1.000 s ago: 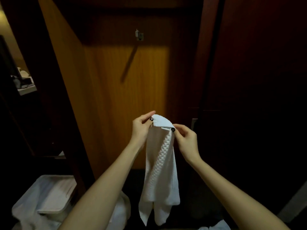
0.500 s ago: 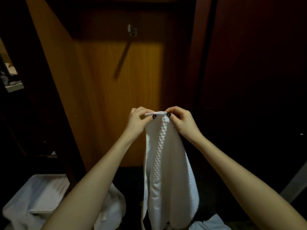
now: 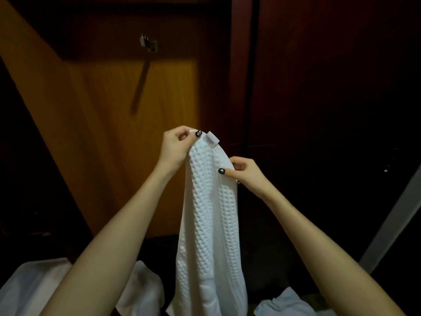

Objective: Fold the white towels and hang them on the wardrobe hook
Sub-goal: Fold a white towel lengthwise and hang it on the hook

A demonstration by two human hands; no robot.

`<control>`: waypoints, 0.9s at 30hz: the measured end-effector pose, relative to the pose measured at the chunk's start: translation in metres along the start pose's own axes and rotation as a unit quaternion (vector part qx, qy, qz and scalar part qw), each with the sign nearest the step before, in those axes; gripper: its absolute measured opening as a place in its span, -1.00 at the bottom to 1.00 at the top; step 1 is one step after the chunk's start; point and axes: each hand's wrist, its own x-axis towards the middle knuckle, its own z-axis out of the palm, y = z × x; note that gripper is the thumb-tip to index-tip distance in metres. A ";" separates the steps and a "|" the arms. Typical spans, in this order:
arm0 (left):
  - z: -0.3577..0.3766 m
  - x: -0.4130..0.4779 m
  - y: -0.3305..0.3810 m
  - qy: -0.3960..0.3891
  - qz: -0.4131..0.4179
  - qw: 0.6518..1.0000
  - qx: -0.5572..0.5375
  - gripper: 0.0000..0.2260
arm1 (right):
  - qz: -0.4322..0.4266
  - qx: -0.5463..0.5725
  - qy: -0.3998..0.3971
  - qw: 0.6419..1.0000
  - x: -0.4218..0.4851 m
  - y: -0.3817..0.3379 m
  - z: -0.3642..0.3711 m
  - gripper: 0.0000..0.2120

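Head view shows loose white cloths (image 3: 141, 286) heaped low, then the white waffle-weave towel (image 3: 211, 213) hanging lengthwise, its top pinched by the left hand (image 3: 176, 147) and, slightly lower, the right hand (image 3: 245, 172), with the small metal wardrobe hook (image 3: 148, 44) well apart, up and leftward, nearer the left hand.

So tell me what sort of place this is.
Probably a bedroom or hotel room, at a wooden wardrobe: a metal hook on its panel, dark doors beside it, and a white towel held up in front.
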 end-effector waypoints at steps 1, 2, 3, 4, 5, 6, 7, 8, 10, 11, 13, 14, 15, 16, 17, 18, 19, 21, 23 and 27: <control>0.002 0.003 0.000 0.010 0.003 1.000 0.000 -0.87 | 0.014 0.001 -0.006 1.000 0.000 0.003 -0.006 -0.79; 0.003 0.005 0.001 0.019 0.006 1.000 -0.002 -0.87 | 0.027 -0.002 -0.013 1.000 0.000 0.006 -0.013 -0.77; 0.004 0.007 0.002 0.025 0.009 1.000 -0.006 -0.89 | 0.041 -0.007 -0.020 0.999 0.001 0.009 -0.019 -0.77; 0.005 0.010 0.002 0.031 0.010 0.999 -0.010 -0.90 | 0.055 -0.018 -0.028 0.998 0.002 0.015 -0.025 -0.75; 0.006 0.013 0.003 0.039 0.008 0.999 -0.015 -0.91 | 0.069 -0.036 -0.037 0.996 0.003 0.020 -0.030 -0.74; 0.006 0.016 0.005 0.051 0.003 0.998 -0.022 -0.91 | 0.081 -0.062 -0.046 0.994 0.003 0.026 -0.034 -0.72; 0.006 0.019 0.005 0.064 -0.006 0.998 -0.028 -0.90 | 0.091 -0.095 -0.054 0.990 0.002 0.032 -0.037 -0.71; 0.006 0.022 0.006 0.080 -0.017 0.996 -0.033 -0.90 | 0.102 -0.132 -0.058 0.984 0.001 0.038 -0.039 -0.70; 0.002 0.029 0.004 0.118 -0.031 0.992 -0.036 -0.88 | 0.124 -0.217 -0.069 0.966 -0.002 0.051 -0.043 -0.68; -0.001 0.033 0.002 0.139 -0.031 0.989 -0.041 -0.87 | 0.133 -0.262 -0.078 0.953 -0.004 0.057 -0.044 -0.70; -0.011 0.038 0.000 0.174 -0.025 0.983 -0.053 -0.87 | 0.154 -0.319 -0.088 0.931 -0.007 0.069 -0.045 -0.79; -0.016 0.041 -0.001 0.183 -0.021 0.981 -0.058 -0.88 | 0.166 -0.328 -0.077 0.927 -0.006 0.072 -0.045 -0.79; -0.020 0.044 -0.001 0.190 -0.018 0.980 -0.060 -0.90 | 0.171 -0.334 -0.058 0.925 -0.004 0.074 -0.046 -0.77; -0.023 0.047 -0.002 0.195 -0.016 0.979 -0.057 -0.91 | 0.170 -0.348 -0.039 0.921 -0.001 0.074 -0.046 -0.78; -0.027 0.050 -0.003 0.200 -0.012 0.978 -0.050 -0.93 | 0.166 -0.368 -0.022 0.915 0.002 0.073 -0.046 -0.80; -0.031 0.052 -0.004 0.208 -0.010 0.977 -0.044 -0.93 | 0.156 -0.394 -0.008 0.906 0.004 0.070 -0.046 -0.82; -0.036 0.054 -0.008 0.219 -0.013 0.975 -0.041 -0.93 | 0.144 -0.418 0.006 0.897 0.006 0.069 -0.046 -0.83; -0.048 0.055 -0.018 0.242 -0.031 0.969 -0.043 -0.90 | 0.126 -0.430 0.021 0.894 0.008 0.066 -0.050 -0.86; -0.062 0.052 -0.032 0.259 -0.058 0.963 -0.057 -0.84 | 0.134 -0.415 0.006 0.900 0.011 0.067 -0.055 -0.90; -0.072 0.039 -0.052 0.278 -0.117 0.951 -0.063 -0.82 | 0.141 -0.423 -0.017 0.895 0.016 0.071 -0.062 -0.82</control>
